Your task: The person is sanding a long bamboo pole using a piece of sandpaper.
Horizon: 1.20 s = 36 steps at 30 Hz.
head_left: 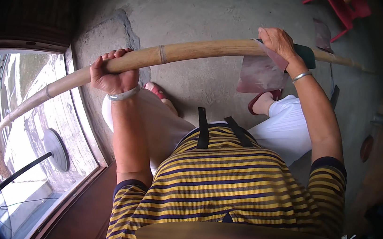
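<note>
A firm left hand [116, 75], fingers wrapped round the long, tan bamboo pole [199, 50], should steady it; right-hand [280, 44] fingers, closed over a thin, maroon, flexible sheet [259, 76] against it, should press evenly. Extending beyond both hands' fingers, the pole looks smooth and ringed with joints.

Holding long pale-tan bamboo pole [204, 48] in left grip [115, 77]; clamping thin reddish-brown sheet [259, 75] against it with right grip [279, 42].
</note>
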Each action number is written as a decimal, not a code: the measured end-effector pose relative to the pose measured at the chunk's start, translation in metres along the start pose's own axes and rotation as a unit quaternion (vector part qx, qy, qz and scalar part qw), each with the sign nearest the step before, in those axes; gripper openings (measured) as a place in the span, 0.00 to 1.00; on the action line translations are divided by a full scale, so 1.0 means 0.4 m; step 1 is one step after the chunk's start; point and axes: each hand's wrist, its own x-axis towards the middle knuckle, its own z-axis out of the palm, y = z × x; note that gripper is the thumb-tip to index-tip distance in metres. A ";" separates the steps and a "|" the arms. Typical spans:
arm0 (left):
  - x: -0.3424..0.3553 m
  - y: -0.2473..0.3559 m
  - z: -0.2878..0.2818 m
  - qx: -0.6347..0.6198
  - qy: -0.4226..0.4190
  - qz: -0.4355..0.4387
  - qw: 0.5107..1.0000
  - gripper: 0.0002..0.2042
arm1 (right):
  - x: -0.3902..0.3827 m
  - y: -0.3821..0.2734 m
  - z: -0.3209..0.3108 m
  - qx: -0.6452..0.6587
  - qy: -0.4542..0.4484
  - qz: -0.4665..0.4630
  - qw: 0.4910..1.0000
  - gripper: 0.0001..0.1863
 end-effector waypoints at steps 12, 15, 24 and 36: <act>-0.028 -0.023 -0.002 -0.035 0.019 0.003 0.999 0.07 | 0.019 -0.279 0.047 0.042 0.029 -0.105 0.993 0.17; -0.040 -0.023 -0.004 -0.045 0.052 0.007 0.998 0.07 | -0.023 -0.092 0.029 -0.008 0.020 -0.058 0.998 0.18; -0.026 -0.062 -0.015 -0.056 0.101 0.011 0.993 0.07 | 0.003 -0.415 0.118 -0.007 0.051 -0.107 0.993 0.17; -0.016 -0.086 -0.033 -0.074 0.139 0.012 0.987 0.06 | 0.038 -0.256 0.156 -0.029 0.021 -0.127 0.991 0.18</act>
